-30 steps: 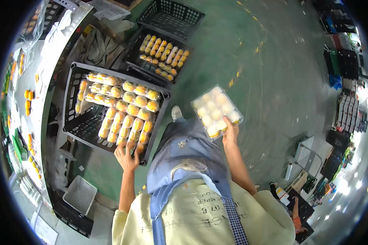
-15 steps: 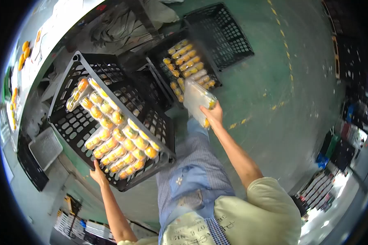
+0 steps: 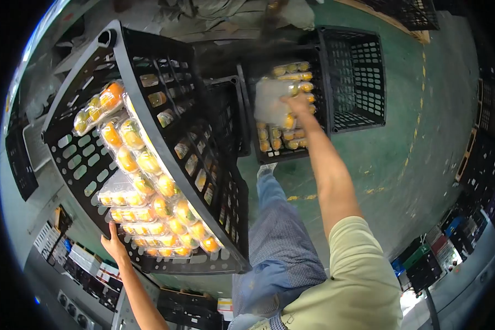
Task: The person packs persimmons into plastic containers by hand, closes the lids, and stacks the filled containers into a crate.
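Observation:
My right hand point(image 3: 298, 103) grips a clear plastic fruit pack point(image 3: 272, 102) by one side, with orange-yellow fruit showing near the fingers. It is over a black crate point(image 3: 283, 157) on the floor that holds rows of similar packs. My left hand point(image 3: 114, 245) holds the lower edge of a large black slatted crate point(image 3: 85, 170), its fingers partly hidden behind the wall. This crate is tilted toward me. Stacked fruit packs point(image 3: 154, 181) lie inside it, and one pack point(image 3: 99, 107) leans apart near the top.
Another black crate point(image 3: 357, 82) stands on the green floor right of the packed one. A further dark crate point(image 3: 228, 110) is between the tilted crate and the packed one. Grey sheeting point(image 3: 231, 16) lies at the back. Yellow dashes point(image 3: 302, 197) mark the floor.
My right hand has carried the fruit pack forward, from beside the floor crate to over its rows. My left hand stays on the tilted crate. The view has shifted closer to the crates.

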`<state>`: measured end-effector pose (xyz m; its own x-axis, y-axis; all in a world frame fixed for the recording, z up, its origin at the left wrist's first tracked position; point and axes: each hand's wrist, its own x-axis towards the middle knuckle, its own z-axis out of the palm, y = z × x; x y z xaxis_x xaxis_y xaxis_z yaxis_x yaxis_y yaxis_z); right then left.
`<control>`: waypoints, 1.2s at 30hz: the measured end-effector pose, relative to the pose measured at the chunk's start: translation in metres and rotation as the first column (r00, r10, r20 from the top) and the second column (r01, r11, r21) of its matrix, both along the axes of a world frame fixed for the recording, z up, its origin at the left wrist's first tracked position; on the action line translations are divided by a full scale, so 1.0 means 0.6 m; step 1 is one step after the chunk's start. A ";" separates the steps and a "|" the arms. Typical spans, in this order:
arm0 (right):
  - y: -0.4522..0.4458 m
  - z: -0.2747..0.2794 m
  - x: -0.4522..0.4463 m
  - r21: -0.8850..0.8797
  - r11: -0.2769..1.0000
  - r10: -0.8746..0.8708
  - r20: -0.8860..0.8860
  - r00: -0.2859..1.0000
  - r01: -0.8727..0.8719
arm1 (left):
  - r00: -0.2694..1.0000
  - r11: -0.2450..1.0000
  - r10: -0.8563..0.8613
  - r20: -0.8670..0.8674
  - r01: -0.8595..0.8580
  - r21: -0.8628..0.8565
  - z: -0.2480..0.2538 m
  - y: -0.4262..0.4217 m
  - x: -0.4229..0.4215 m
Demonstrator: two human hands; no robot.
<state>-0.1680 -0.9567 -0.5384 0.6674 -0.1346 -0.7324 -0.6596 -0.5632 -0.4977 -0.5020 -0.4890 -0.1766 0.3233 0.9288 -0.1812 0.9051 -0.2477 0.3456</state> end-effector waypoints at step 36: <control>-0.006 -0.040 -0.220 -0.143 0.863 0.485 -0.035 0.874 -0.485 | 0.990 0.994 -0.102 0.093 0.106 -0.041 0.018 -0.022 0.035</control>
<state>-0.2998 -0.9601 -0.5621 0.6771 0.1038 -0.7286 -0.2840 -0.8765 -0.3888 -0.4811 -0.5022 -0.1655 0.4344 0.8808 -0.1884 0.8399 -0.3205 0.4380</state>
